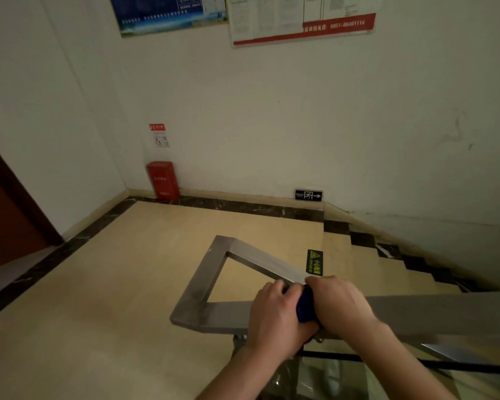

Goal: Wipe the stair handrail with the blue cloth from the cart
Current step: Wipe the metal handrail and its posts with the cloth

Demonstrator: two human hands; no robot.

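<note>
The head view looks down on a stair landing. In the near middle, the steel handrail (214, 311) runs from left to right. At its left end it turns away to the far side and comes back, so it makes a corner shape above the floor (113, 284).

The person's two hands are on the near bar of the handrail, just beside each other. The blue cloth (305, 306) is bunched up between them, on top of the rail, and only a narrow part of it shows. The left hand (274, 316) lies over the rail, and its grip is closed on the left side of the cloth with curled fingers. The right hand (339, 304) covers the right side of the cloth, its grip also clamped on it.

Just behind the hands, a yellow and black warning sticker (314, 262) is visible. The stairs (387, 264) go down to the right. At the far wall a red fire box (163, 180) stands on the floor, and a dark exit sign (308, 195) is low on the wall. A brown door (9, 226) is at the left.
</note>
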